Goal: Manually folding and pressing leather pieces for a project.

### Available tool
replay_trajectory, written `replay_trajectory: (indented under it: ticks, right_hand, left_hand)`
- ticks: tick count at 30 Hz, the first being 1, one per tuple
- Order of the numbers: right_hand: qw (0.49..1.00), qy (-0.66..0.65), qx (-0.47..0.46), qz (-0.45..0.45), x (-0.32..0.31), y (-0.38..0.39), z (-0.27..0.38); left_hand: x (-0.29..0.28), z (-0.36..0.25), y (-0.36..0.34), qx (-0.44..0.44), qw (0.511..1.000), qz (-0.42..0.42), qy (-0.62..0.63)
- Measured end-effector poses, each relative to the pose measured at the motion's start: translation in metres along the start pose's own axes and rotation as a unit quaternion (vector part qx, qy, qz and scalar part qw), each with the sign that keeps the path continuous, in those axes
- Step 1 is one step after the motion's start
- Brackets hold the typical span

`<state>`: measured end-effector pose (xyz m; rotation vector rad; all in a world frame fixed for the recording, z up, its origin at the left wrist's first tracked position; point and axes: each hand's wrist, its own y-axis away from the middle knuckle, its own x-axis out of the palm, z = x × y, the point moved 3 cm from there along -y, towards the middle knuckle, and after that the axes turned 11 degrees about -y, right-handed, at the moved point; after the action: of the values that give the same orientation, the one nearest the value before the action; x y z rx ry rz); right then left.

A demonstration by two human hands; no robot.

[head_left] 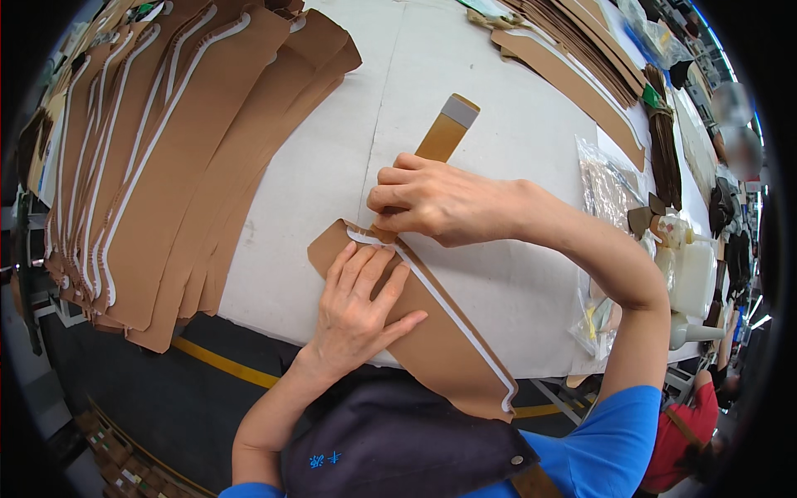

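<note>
A brown leather-like panel [440, 340] with a white strip along its edge lies slanting across the table's front edge. My left hand [357, 303] rests on its upper part, fingers stretched out and slightly spread, tips beside the white strip. Above it, my right hand [432, 199] is closed round a flat amber-brown bar [444, 137] with a grey band near its far end. The bar's lower end comes out under my fingers and meets the panel's top edge, close to my left fingertips. My right fingers hide the bar's middle.
Many similar brown panels [183, 183] lie fanned out on the left of the white table [324, 174]. More panels [573, 83] are stacked at the far right. Plastic bags [610, 183] and a white squeeze bottle [689, 270] stand along the right side. A person in red [685, 432] is at lower right.
</note>
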<state>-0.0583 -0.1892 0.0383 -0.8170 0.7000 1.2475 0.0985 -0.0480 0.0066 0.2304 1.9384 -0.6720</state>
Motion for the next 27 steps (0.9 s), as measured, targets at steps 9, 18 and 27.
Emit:
replay_trajectory:
  ticks: [9, 18, 27]
  right_hand:
    - [0.954, -0.100, 0.161, -0.232, -0.003, 0.053, 0.014]
    - [0.817, 0.028, 0.449, -0.359, 0.027, 0.207, 0.106]
    - [0.809, 0.092, 0.436, -0.384, 0.042, 0.220, 0.119]
  left_hand:
    - [0.000, 0.004, 0.002, -0.010, 1.000, -0.008, -0.011]
    - [0.005, 0.001, 0.002, 0.013, 0.996, 0.006, -0.091]
    - [0.004, 0.003, 0.001, 0.095, 0.976, -0.028, -0.192]
